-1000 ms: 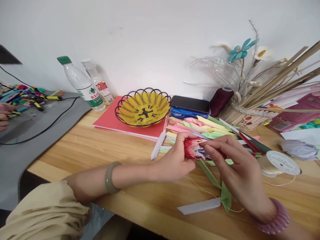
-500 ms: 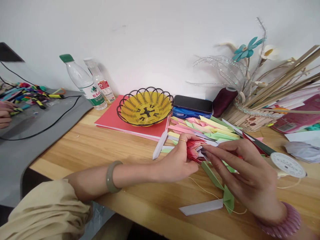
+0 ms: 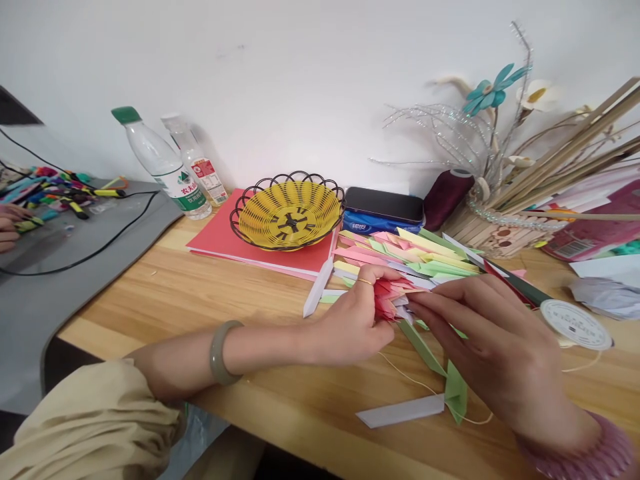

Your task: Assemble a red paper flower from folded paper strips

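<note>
My left hand (image 3: 357,323) is closed around a bundle of folded red, pink and white paper (image 3: 393,298). At the right side of that bundle, my right hand (image 3: 495,347) pinches the paper tips between thumb and fingers; the exact pinch point is partly hidden. Green folded strips (image 3: 423,350) and a white folded strip (image 3: 400,411) lie below the hands, with a thin cream thread (image 3: 415,380) looping past them. Behind the hands spreads a pile of folded paper strips (image 3: 415,253) in pink, yellow, green and white.
A yellow woven basket (image 3: 290,207) rests on red paper (image 3: 215,233). Two bottles (image 3: 173,177) stand at the wall. A phone (image 3: 385,203) lies on a blue packet. A thread spool (image 3: 575,325) and a stick-sided flower holder (image 3: 500,233) are at right. Another person's hand (image 3: 7,227) shows far left.
My right hand has turned slightly and shifted a little right, its fingers still at the paper bundle. My left hand keeps its hold. The whole view has shifted slightly.
</note>
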### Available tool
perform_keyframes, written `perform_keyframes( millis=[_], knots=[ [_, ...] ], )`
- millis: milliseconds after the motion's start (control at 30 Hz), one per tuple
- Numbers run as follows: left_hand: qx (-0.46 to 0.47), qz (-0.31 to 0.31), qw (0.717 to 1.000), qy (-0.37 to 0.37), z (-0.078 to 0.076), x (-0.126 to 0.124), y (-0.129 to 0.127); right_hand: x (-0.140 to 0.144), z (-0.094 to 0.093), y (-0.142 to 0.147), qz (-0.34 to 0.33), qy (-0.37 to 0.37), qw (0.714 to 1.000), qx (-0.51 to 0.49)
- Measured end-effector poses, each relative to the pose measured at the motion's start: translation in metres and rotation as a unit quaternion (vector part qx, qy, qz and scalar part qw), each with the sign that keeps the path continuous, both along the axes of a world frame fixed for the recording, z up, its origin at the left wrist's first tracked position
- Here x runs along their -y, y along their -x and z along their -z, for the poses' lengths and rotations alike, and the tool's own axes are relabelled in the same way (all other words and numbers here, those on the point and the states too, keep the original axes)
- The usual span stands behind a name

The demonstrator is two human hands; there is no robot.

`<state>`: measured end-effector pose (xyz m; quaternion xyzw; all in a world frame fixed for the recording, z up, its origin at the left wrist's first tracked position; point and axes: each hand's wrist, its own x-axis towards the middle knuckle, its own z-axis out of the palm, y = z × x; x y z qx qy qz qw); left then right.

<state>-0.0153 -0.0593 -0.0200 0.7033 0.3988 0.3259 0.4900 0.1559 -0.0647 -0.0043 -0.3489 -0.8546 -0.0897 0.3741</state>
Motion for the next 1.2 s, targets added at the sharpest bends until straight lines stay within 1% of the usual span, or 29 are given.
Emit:
perform_keyframes(
  millis=[100,167,233,300,367,400,500,600,700,867,933,1200],
  knots=[
    [0.026,0.008,0.999,0.027,0.0,0.0,0.0,0.001,0.002,-0.003,0.006,-0.036,0.998,0.046],
    [0.062,0.02,0.997,0.049,0.002,-0.001,-0.001,0.0,0.002,-0.004,0.009,-0.056,0.996,0.065],
    [0.143,0.046,0.986,0.075,0.003,-0.004,-0.001,-0.001,0.001,-0.005,0.012,-0.075,0.995,0.071],
    [0.239,0.078,0.961,0.118,0.004,-0.008,-0.001,-0.002,0.0,-0.004,0.018,-0.083,0.995,0.059],
    [0.3,0.097,0.935,0.164,0.004,-0.011,0.0,-0.002,-0.002,-0.003,0.017,-0.063,0.998,0.022],
    [0.312,0.101,0.927,0.184,0.004,-0.012,0.0,-0.002,-0.002,-0.002,0.011,-0.041,0.999,-0.007],
    [0.327,0.095,0.914,0.22,0.004,-0.015,0.002,0.001,-0.005,0.0,-0.007,0.041,0.995,-0.092],
    [0.344,0.093,0.905,0.235,0.006,-0.016,0.003,0.003,-0.009,0.001,0.003,0.075,0.99,-0.123],
    [0.335,0.1,0.91,0.222,0.009,-0.017,0.002,0.004,-0.012,0.002,0.007,0.078,0.989,-0.125],
    [0.264,0.105,0.946,0.158,0.012,-0.016,0.001,0.003,-0.011,0.0,0.005,0.055,0.992,-0.117],
    [0.244,0.11,0.953,0.142,0.011,-0.015,0.001,0.003,-0.009,0.0,0.0,0.056,0.992,-0.115],
    [0.195,0.112,0.971,0.087,0.008,-0.014,0.003,-0.001,-0.007,0.0,-0.034,0.113,0.985,-0.128]
  ],
)
